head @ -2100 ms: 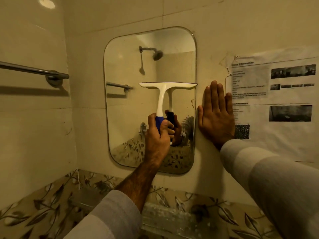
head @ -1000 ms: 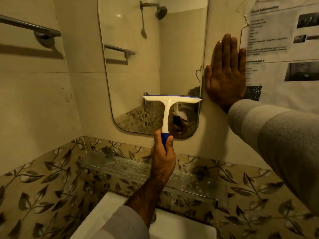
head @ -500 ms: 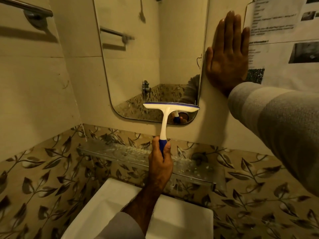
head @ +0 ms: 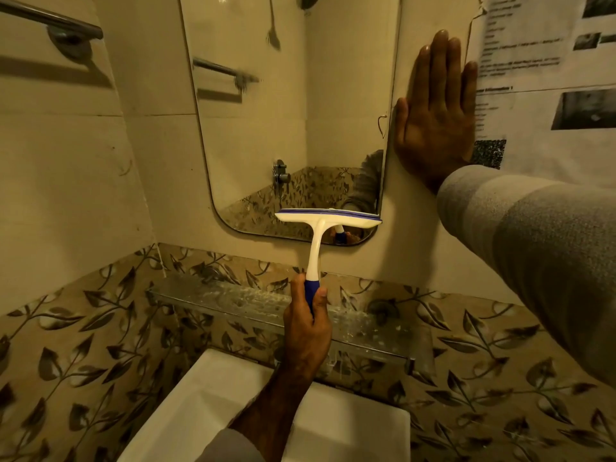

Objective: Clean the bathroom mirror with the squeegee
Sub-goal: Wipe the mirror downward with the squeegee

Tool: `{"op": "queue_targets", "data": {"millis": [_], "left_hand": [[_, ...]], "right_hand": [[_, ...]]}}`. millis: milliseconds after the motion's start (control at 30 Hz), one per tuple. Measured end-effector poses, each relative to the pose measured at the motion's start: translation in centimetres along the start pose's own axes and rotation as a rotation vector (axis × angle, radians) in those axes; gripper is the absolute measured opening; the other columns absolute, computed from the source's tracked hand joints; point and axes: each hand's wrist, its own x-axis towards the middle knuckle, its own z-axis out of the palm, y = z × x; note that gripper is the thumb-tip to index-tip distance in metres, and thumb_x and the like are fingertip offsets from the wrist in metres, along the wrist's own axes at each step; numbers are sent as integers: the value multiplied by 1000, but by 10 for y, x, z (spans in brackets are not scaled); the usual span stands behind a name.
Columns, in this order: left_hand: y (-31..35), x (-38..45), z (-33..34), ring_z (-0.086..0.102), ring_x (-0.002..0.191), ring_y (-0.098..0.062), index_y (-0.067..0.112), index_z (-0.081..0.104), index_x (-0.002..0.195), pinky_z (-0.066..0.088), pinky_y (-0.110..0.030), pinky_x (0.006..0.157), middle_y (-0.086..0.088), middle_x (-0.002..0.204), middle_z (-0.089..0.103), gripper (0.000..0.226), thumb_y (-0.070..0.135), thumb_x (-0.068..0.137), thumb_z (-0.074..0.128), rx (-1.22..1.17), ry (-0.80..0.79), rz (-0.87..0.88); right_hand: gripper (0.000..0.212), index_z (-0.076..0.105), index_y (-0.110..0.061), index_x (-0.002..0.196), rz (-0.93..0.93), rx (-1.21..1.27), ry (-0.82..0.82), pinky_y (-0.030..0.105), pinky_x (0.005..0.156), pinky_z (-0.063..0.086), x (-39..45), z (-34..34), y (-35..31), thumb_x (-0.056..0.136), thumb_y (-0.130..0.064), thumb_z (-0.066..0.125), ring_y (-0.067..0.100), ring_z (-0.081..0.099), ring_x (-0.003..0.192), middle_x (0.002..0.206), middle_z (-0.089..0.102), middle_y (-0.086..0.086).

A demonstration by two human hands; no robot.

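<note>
In the head view, the squeegee (head: 328, 219) is gripped at its blue handle by the left hand (head: 308, 331), with the blade laid across the lower right of the mirror (head: 266, 128). The right hand (head: 435, 111) is pressed flat, fingers together, on the wall beside it, probably for support.

Your left hand (head: 308, 331) is bare, with no ring, watch or glove on it, and so is your right hand (head: 435, 118). You wear a grey long-sleeved top of soft, finely flecked fabric. The right sleeve (head: 533, 248) reaches your wrist; the left sleeve (head: 226, 446) sits pushed up, leaving your hairy forearm uncovered.
</note>
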Motion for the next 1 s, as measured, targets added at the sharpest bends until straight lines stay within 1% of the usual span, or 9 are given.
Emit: {"op": "queue_targets", "data": {"millis": [67, 133, 267, 400, 467, 567, 667, 867, 1000], "left_hand": [[0, -1, -1, 58, 62, -17, 31, 39, 123, 54, -38, 54, -3, 77, 57, 23, 33, 101, 46, 4, -4, -17], [0, -3, -1, 59, 63, -17, 26, 41, 126, 55, -38, 55, -1, 78, 57, 27, 34, 100, 46, 11, -6, -32], [0, -11, -3, 60, 61, -16, 33, 39, 118, 57, -40, 53, 1, 76, 57, 19, 37, 100, 45, 28, -22, -55], [-1, -16, -5, 61, 63, -20, 25, 42, 124, 58, -47, 56, -1, 78, 58, 28, 39, 100, 44, 51, -26, -79], [-1, -18, -6, 60, 64, -21, 24, 42, 126, 58, -48, 58, -2, 79, 58, 31, 40, 99, 43, 51, -31, -94], [-3, -22, -7, 59, 64, -16, 22, 42, 129, 57, -37, 58, -1, 80, 58, 33, 37, 99, 44, 45, -37, -98], [-8, -26, -9, 57, 64, -11, 22, 41, 130, 52, -27, 56, 0, 82, 57, 32, 34, 100, 45, 42, -44, -123], [-12, -33, -14, 57, 60, -9, 28, 41, 125, 48, -19, 52, 1, 82, 56, 26, 35, 100, 45, 51, -84, -159], [-10, -34, -20, 56, 57, -9, 29, 42, 124, 48, -20, 51, 1, 78, 56, 25, 32, 100, 47, 31, -63, -175]], "right_hand": [[65, 10, -7, 157, -2, 4, -4, 49, 125, 9, 0, 0, 0, 104, -44, 14, 31, 8, 153, 164, 10, 17], [65, 10, -6, 157, 0, 9, -4, 49, 125, 9, 1, 0, -1, 104, -44, 14, 31, 9, 153, 164, 10, 17], [65, 11, -6, 157, 1, 20, 5, 49, 125, 8, 1, 0, -1, 104, -44, 15, 32, 9, 153, 164, 11, 18], [65, 11, -6, 157, -2, 6, 14, 49, 124, 10, 1, 1, -1, 105, -43, 16, 32, 10, 153, 164, 11, 17], [64, 11, -6, 157, -2, 4, 19, 50, 124, 10, 1, 1, -1, 105, -43, 16, 32, 10, 153, 164, 11, 17], [65, 11, -6, 157, -6, 9, 21, 50, 124, 10, 1, 2, 0, 105, -44, 16, 32, 10, 153, 164, 11, 17], [65, 9, -6, 157, -6, 9, 9, 50, 124, 10, 1, 2, 0, 105, -44, 16, 31, 8, 153, 164, 9, 17], [64, 8, -5, 157, -11, 20, 4, 51, 124, 10, -1, 3, 1, 105, -42, 18, 31, 7, 153, 164, 8, 17], [65, 5, -6, 157, -8, 35, -16, 51, 124, 9, 0, 2, 0, 105, -42, 16, 31, 4, 153, 165, 5, 17]]}}
